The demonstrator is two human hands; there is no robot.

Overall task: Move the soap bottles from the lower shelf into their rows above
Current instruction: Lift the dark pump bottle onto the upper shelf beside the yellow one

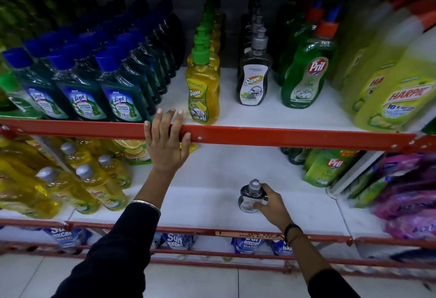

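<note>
A dark grey pump bottle (249, 197) stands on the lower shelf (207, 179), and my right hand (271, 205) is wrapped around its right side. On the upper shelf (259, 116) a row of the same grey pump bottles (254, 80) runs backward, right of a row of yellow pump bottles (203, 90) with green pumps. My left hand (166, 140) rests on the red front rail (283, 133) of the upper shelf, fingers spread over its edge, just left of the yellow row.
Blue-capped green Lizol bottles (82, 85) fill the upper left. Green Pril bottles (304, 73) and yellow Harpic bottles (396, 94) stand at the upper right. Yellow bottles (77, 184) lie at lower left; Pril pouches (330, 168) and purple packs (405, 194) at lower right.
</note>
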